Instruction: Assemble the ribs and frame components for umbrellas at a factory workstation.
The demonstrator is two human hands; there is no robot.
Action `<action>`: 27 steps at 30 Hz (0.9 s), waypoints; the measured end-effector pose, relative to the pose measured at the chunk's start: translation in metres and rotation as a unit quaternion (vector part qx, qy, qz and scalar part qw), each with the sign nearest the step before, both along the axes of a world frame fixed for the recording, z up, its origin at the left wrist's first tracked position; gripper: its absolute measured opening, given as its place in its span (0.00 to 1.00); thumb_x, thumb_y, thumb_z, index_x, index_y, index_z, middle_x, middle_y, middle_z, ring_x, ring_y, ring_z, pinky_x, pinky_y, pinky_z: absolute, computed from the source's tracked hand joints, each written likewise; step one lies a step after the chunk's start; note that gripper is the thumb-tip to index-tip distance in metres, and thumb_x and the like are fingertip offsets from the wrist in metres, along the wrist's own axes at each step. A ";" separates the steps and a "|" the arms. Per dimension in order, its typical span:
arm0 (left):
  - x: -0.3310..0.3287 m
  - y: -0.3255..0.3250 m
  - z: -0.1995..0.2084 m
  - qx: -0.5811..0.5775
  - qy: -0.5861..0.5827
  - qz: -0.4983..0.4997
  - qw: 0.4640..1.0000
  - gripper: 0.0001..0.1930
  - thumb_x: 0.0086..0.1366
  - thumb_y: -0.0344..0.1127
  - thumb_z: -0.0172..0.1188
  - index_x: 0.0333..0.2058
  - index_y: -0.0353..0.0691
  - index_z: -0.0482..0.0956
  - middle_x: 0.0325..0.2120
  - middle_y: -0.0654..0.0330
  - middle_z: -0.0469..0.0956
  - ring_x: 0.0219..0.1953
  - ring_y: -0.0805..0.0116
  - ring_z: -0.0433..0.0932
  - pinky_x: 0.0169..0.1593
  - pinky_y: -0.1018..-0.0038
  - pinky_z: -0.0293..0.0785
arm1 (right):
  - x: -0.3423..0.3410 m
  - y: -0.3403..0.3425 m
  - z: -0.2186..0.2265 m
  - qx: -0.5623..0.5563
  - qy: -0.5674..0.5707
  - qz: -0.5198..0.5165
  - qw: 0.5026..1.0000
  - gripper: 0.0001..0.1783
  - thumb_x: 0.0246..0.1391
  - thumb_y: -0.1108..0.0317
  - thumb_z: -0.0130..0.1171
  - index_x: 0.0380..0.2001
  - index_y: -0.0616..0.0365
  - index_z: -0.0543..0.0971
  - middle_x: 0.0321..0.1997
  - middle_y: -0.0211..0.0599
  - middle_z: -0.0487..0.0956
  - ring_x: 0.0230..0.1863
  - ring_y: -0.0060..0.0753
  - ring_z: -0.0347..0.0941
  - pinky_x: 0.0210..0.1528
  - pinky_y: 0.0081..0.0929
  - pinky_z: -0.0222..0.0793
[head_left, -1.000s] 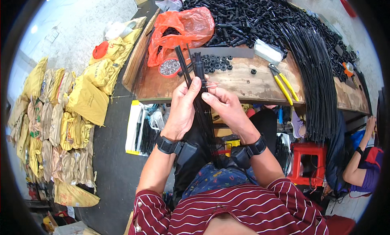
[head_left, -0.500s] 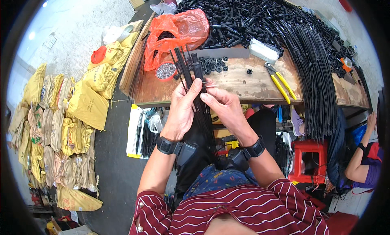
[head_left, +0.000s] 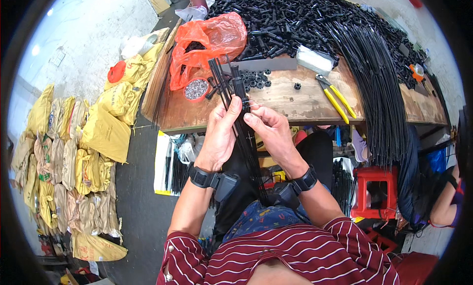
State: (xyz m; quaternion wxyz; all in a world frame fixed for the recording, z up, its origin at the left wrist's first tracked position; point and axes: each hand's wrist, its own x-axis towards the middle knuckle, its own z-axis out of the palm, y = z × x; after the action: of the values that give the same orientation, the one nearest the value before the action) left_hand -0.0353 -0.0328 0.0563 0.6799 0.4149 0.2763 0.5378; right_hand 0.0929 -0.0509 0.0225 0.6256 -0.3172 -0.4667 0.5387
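Observation:
Wrapped around a bundle of thin black rods (head_left: 252, 159), my left hand (head_left: 219, 137) is closed with its thumb on top. The bundle is upright in front of me, and thicker black tubular pieces (head_left: 238, 80) show at its upper end. My right hand (head_left: 274, 134) pinches at the bundle's right side, finger and thumb together. Thin pale wire-like strands (head_left: 250, 102) stick out beside its fingertips. Part of the bundle is hidden behind my hands. Just beyond them on the wooden bench (head_left: 290, 105) are small black ribbed caps (head_left: 255, 79).
A red dish of small metal pieces (head_left: 196, 89) and a red plastic bag (head_left: 212, 38) are left. Yellow-handled pliers (head_left: 337, 100), a white packet (head_left: 315, 60), heaped black parts (head_left: 295, 21) and long black rods (head_left: 379, 92) lie right and behind. A red stool (head_left: 375, 174) stands lower right.
My view has shifted slightly, so the bench things appear a little further left. Both hands keep nearly the same hold on the bundle. The other person's arm at the right has moved lower.

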 end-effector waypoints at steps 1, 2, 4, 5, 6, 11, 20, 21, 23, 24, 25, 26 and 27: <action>0.001 0.000 -0.001 0.000 0.001 0.000 1.000 0.13 0.69 0.43 0.53 0.41 0.39 0.75 0.36 0.62 0.79 0.40 0.76 0.77 0.45 0.76 0.72 | 0.001 0.001 0.001 -0.012 0.016 0.022 1.000 0.06 0.56 0.71 0.60 0.34 0.64 0.78 0.41 0.23 0.75 0.40 0.11 0.67 0.42 0.13 0.65; 0.002 -0.001 -0.002 0.005 0.005 0.009 1.000 0.13 0.69 0.43 0.53 0.41 0.39 0.75 0.36 0.62 0.79 0.40 0.76 0.77 0.45 0.77 0.72 | 0.002 0.001 0.001 -0.024 0.033 0.045 0.998 0.07 0.56 0.71 0.60 0.34 0.64 0.78 0.41 0.23 0.75 0.39 0.11 0.67 0.42 0.13 0.65; 0.005 -0.001 -0.002 0.009 0.009 0.016 1.000 0.13 0.69 0.44 0.53 0.41 0.39 0.75 0.36 0.62 0.79 0.40 0.77 0.76 0.46 0.77 0.72 | 0.002 0.001 0.000 -0.030 0.023 0.035 0.999 0.07 0.56 0.71 0.61 0.35 0.65 0.78 0.41 0.23 0.75 0.39 0.11 0.67 0.41 0.13 0.65; 0.006 -0.002 0.000 0.004 0.008 0.016 1.000 0.14 0.69 0.44 0.53 0.41 0.39 0.75 0.37 0.62 0.79 0.39 0.76 0.77 0.46 0.78 0.72 | 0.001 0.001 0.000 -0.037 0.014 0.027 0.999 0.08 0.56 0.71 0.61 0.36 0.65 0.78 0.40 0.22 0.75 0.39 0.11 0.67 0.41 0.13 0.65; 0.007 -0.003 0.001 -0.004 0.007 0.016 1.000 0.14 0.69 0.44 0.52 0.42 0.39 0.75 0.37 0.61 0.79 0.39 0.76 0.77 0.46 0.78 0.72 | 0.001 0.001 0.002 -0.038 0.014 0.026 0.999 0.08 0.56 0.71 0.61 0.36 0.65 0.78 0.40 0.22 0.75 0.39 0.11 0.67 0.41 0.13 0.65; 0.006 -0.001 0.001 -0.003 0.013 0.012 1.000 0.17 0.70 0.46 0.50 0.46 0.38 0.74 0.38 0.59 0.79 0.40 0.74 0.77 0.47 0.75 0.74 | 0.000 0.000 0.010 -0.052 -0.015 0.030 0.998 0.11 0.56 0.70 0.61 0.40 0.66 0.80 0.38 0.22 0.77 0.38 0.11 0.66 0.41 0.14 0.65; 0.006 0.000 -0.001 0.036 0.051 -0.029 0.998 0.22 0.71 0.49 0.46 0.49 0.36 0.71 0.39 0.55 0.79 0.47 0.66 0.77 0.51 0.69 0.74 | 0.002 -0.006 0.007 -0.018 0.025 0.000 1.000 0.11 0.56 0.72 0.60 0.42 0.65 0.80 0.43 0.24 0.77 0.43 0.14 0.68 0.47 0.16 0.64; 0.005 -0.001 0.000 0.043 0.063 -0.028 0.997 0.22 0.71 0.49 0.45 0.49 0.35 0.71 0.38 0.56 0.79 0.48 0.66 0.77 0.52 0.69 0.74 | 0.001 -0.006 0.009 -0.017 0.026 0.001 1.000 0.11 0.56 0.72 0.60 0.42 0.65 0.80 0.43 0.24 0.77 0.43 0.14 0.68 0.47 0.16 0.64; 0.005 -0.002 0.000 0.054 0.073 -0.029 0.995 0.22 0.71 0.49 0.45 0.49 0.35 0.71 0.39 0.56 0.79 0.47 0.66 0.77 0.52 0.69 0.73 | 0.000 -0.008 0.012 0.001 0.018 -0.011 1.000 0.12 0.56 0.72 0.60 0.43 0.64 0.80 0.44 0.24 0.77 0.42 0.14 0.68 0.47 0.15 0.64; 0.007 -0.001 -0.001 0.064 0.082 -0.031 0.994 0.22 0.71 0.49 0.45 0.50 0.35 0.71 0.39 0.56 0.79 0.47 0.66 0.77 0.53 0.69 0.73 | 0.001 -0.008 0.012 0.001 0.018 -0.013 1.000 0.12 0.56 0.72 0.60 0.43 0.64 0.80 0.44 0.24 0.77 0.42 0.14 0.68 0.47 0.15 0.64; 0.009 -0.001 -0.001 0.064 0.081 -0.033 0.994 0.22 0.71 0.49 0.45 0.50 0.35 0.71 0.39 0.56 0.79 0.47 0.66 0.77 0.53 0.69 0.73 | 0.002 -0.007 0.012 -0.010 0.028 -0.016 0.999 0.13 0.56 0.72 0.61 0.43 0.65 0.80 0.43 0.23 0.77 0.41 0.13 0.68 0.46 0.15 0.64; 0.012 -0.001 -0.001 0.064 0.079 -0.022 0.995 0.21 0.71 0.47 0.45 0.49 0.34 0.72 0.38 0.56 0.79 0.45 0.69 0.77 0.51 0.71 0.73 | 0.002 -0.007 0.012 -0.022 0.039 -0.019 0.999 0.13 0.55 0.71 0.61 0.43 0.65 0.80 0.41 0.23 0.77 0.40 0.13 0.68 0.45 0.15 0.64; 0.015 -0.002 0.001 0.065 0.076 -0.011 0.995 0.20 0.72 0.45 0.46 0.48 0.33 0.73 0.38 0.56 0.79 0.42 0.71 0.78 0.49 0.73 0.73 | 0.002 -0.007 0.010 -0.021 0.039 -0.021 0.999 0.13 0.55 0.71 0.61 0.43 0.65 0.80 0.41 0.23 0.77 0.40 0.13 0.68 0.45 0.15 0.64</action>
State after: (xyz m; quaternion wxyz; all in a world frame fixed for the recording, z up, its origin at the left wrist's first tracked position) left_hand -0.0204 -0.0343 0.0573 0.6347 0.5010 0.2872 0.5136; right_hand 0.0950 -0.0581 0.0326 0.6480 -0.3184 -0.4236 0.5471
